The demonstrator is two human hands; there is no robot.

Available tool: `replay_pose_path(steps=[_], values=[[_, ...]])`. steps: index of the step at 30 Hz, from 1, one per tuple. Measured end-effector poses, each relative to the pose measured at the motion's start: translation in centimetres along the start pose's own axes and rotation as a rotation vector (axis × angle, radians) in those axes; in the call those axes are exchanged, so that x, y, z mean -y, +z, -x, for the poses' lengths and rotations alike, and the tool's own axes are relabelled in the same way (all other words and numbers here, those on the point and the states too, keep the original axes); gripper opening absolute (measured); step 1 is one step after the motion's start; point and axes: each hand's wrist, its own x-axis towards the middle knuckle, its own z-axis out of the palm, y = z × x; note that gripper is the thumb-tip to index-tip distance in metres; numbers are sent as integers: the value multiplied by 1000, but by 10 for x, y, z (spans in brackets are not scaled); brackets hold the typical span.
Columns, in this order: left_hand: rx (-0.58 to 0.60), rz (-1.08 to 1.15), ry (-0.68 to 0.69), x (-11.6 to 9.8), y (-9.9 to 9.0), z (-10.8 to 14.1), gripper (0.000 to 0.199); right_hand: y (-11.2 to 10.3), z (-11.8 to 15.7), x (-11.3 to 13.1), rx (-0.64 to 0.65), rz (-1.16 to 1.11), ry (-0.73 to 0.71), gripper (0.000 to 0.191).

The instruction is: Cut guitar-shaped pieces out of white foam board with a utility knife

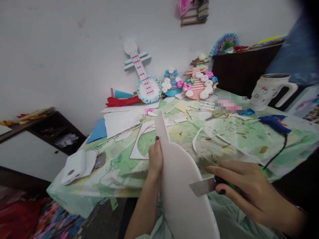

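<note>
A white foam board cut in the outline of a lute, with a narrow neck and a rounded body, leans toward me over the table's front edge. My left hand is closed around it where the neck meets the body, thumb on the near face. In my right hand is a utility knife with a broad blade. Its blade lies across the right curved edge of the foam, the tip over the face. The fingers partly hide the handle.
On the patterned tablecloth lie scissors, a blue glue gun, paper sheets and foam scraps. A white mug stands at right. Decorated model instruments lean on the wall. A white device sits at the left corner.
</note>
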Motion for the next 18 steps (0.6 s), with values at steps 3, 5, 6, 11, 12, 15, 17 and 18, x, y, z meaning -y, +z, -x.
replay_pose_path(steps=[3, 5, 6, 11, 12, 15, 17, 18], values=[[-83, -154, 70, -5, 1, 2, 53, -1, -4, 3, 19, 6, 7, 23], [-98, -218, 126, -7, 2, 3, 53, -2, -9, 7, 49, -5, 22, 22], [-88, -223, 146, -8, 3, 3, 54, -3, -12, 9, 62, -17, 29, 21], [-55, -87, 96, -4, 3, 1, 50, -7, -22, 16, 72, -68, 20, 26], [-56, -74, 81, -2, 3, 0, 49, -7, -22, 17, 73, -76, 12, 28], [-55, -75, 94, 5, 4, -3, 44, -4, -20, 17, 75, -85, 5, 31], [-77, -96, 127, 8, 5, -5, 36, -2, -18, 16, 84, -84, 12, 30], [-108, -110, 155, 9, 6, -6, 31, -2, -18, 15, 93, -86, 19, 30]])
